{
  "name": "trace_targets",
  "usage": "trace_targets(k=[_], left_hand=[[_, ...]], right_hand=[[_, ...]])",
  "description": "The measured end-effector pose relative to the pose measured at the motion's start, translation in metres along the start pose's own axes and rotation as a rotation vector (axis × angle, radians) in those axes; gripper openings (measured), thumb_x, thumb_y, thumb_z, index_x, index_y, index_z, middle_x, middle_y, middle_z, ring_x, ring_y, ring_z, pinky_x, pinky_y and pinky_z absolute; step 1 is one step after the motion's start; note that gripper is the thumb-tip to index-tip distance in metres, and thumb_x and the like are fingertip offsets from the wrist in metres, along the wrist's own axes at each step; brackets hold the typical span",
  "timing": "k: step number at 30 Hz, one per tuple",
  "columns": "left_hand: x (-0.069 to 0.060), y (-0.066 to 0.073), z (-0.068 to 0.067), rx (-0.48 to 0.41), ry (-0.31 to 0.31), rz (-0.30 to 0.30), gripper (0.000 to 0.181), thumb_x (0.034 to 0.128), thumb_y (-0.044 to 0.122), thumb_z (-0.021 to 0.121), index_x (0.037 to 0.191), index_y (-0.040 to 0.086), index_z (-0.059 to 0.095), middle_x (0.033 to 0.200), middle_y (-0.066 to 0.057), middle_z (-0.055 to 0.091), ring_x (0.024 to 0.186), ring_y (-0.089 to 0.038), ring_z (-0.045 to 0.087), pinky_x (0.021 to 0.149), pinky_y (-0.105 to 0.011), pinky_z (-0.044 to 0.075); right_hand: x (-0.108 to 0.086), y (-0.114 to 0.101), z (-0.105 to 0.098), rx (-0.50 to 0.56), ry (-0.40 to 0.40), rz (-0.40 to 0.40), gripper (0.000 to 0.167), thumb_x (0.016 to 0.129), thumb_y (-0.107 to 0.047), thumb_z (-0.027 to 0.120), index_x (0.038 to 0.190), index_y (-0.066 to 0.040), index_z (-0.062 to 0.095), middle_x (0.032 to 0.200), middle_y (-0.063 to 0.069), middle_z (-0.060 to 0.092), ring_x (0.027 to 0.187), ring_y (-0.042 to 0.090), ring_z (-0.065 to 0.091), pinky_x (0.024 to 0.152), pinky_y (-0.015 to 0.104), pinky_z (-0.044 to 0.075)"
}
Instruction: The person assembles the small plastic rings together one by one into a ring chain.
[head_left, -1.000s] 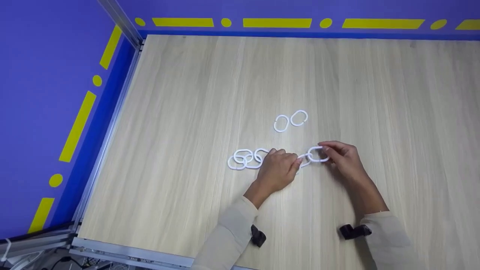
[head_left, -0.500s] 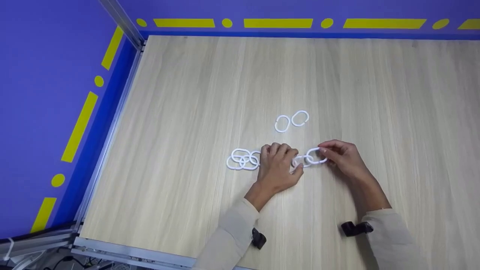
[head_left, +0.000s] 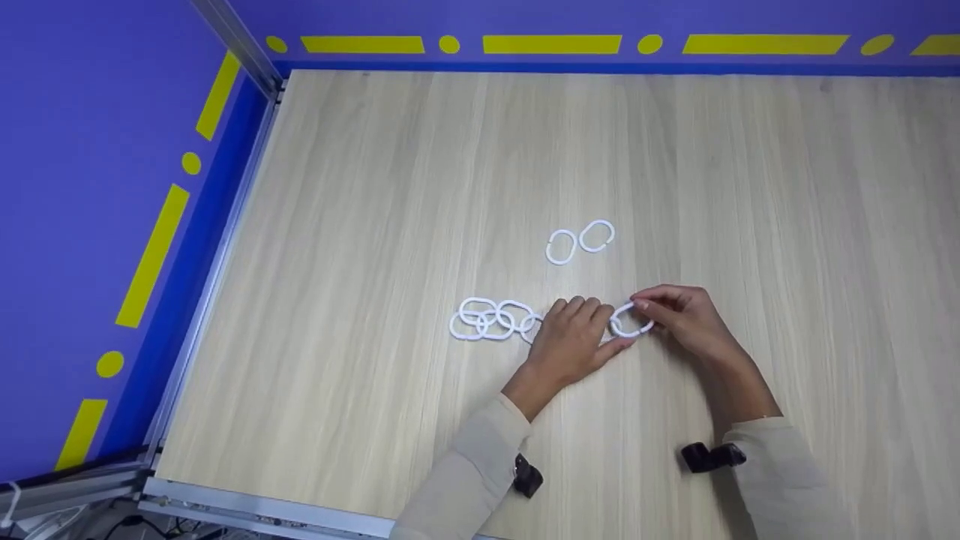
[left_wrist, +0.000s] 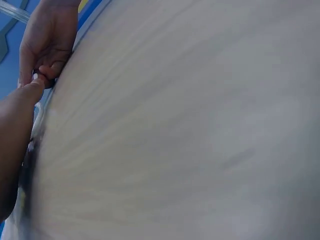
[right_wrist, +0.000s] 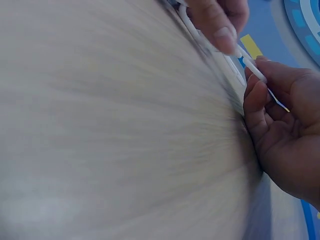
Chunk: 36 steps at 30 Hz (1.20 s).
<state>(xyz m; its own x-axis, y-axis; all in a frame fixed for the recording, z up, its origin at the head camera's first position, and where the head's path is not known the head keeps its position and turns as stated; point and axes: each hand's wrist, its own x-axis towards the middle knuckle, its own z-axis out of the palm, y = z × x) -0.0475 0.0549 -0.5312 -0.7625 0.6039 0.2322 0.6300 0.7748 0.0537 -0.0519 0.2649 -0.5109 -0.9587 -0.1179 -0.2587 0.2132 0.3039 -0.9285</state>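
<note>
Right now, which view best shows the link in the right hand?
Head view: the link shows its oval nearly whole. Right wrist shows it almost edge-on, partly hidden; left wrist shows at most a sliver.

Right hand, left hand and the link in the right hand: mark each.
Right hand [head_left: 688, 321]: head view, back of the hand.
Left hand [head_left: 568, 339]: head view, back of the hand.
Link [head_left: 635, 334]: head view, near side.

Chain [head_left: 498, 313] and two links [head_left: 575, 241] flank a narrow gap.

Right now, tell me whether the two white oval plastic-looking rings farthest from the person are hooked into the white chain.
No, the two rings lie apart from the white chain on the wood-grain table.
</note>
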Motion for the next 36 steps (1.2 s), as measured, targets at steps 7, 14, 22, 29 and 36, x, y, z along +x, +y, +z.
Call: trace_targets(k=[7, 14, 22, 29, 36], left_hand=[[-0.005, -0.003, 0.002, -0.019, 0.000, 0.062, 0.048, 0.1036, 0.060, 0.038, 0.104, 0.020, 0.065, 0.088, 0.010, 0.071, 0.078, -0.007, 0.066, 0.068, -0.023, 0.047], [-0.004, -0.005, 0.001, -0.024, 0.022, 0.087, 0.046, 0.1023, 0.059, 0.041, 0.097, 0.019, 0.064, 0.074, 0.009, 0.069, 0.060, -0.006, 0.061, 0.057, -0.023, 0.048], [-0.004, -0.005, 0.004, -0.010, 0.046, 0.088, 0.045, 0.1019, 0.059, 0.042, 0.093, 0.020, 0.063, 0.073, 0.009, 0.069, 0.060, -0.008, 0.064, 0.056, -0.025, 0.048], [-0.002, -0.004, 0.006, -0.011, 0.046, 0.091, 0.046, 0.1024, 0.059, 0.040, 0.093, 0.020, 0.063, 0.071, 0.009, 0.068, 0.058, -0.006, 0.060, 0.054, -0.024, 0.046], [0.000, -0.004, 0.007, -0.034, 0.055, 0.090, 0.045, 0.1016, 0.059, 0.042, 0.093, 0.020, 0.063, 0.070, 0.010, 0.067, 0.057, -0.006, 0.057, 0.053, -0.024, 0.045]], right_hand=[[-0.001, 0.001, -0.001, 0.004, -0.018, -0.017, 0.028, 0.099, -0.010, 0.064, 0.115, 0.012, 0.068, 0.084, -0.021, 0.069, 0.068, -0.001, 0.058, 0.057, 0.019, 0.048], [-0.001, 0.000, -0.004, -0.009, -0.046, -0.007, 0.030, 0.099, -0.012, 0.064, 0.116, 0.012, 0.068, 0.084, -0.021, 0.070, 0.069, -0.001, 0.060, 0.058, 0.019, 0.050], [0.007, -0.001, -0.006, 0.014, -0.032, 0.017, 0.033, 0.102, -0.015, 0.060, 0.115, 0.015, 0.066, 0.080, -0.020, 0.070, 0.066, -0.002, 0.057, 0.057, 0.019, 0.049], [0.025, -0.007, -0.010, -0.120, 0.078, -0.027, 0.028, 0.101, -0.017, 0.062, 0.116, 0.006, 0.070, 0.084, -0.013, 0.068, 0.070, -0.001, 0.057, 0.060, 0.018, 0.049], [0.060, -0.019, -0.019, -0.462, 0.074, -0.230, 0.022, 0.099, -0.004, 0.062, 0.117, -0.001, 0.073, 0.106, 0.018, 0.073, 0.086, 0.012, 0.060, 0.074, 0.014, 0.044]])
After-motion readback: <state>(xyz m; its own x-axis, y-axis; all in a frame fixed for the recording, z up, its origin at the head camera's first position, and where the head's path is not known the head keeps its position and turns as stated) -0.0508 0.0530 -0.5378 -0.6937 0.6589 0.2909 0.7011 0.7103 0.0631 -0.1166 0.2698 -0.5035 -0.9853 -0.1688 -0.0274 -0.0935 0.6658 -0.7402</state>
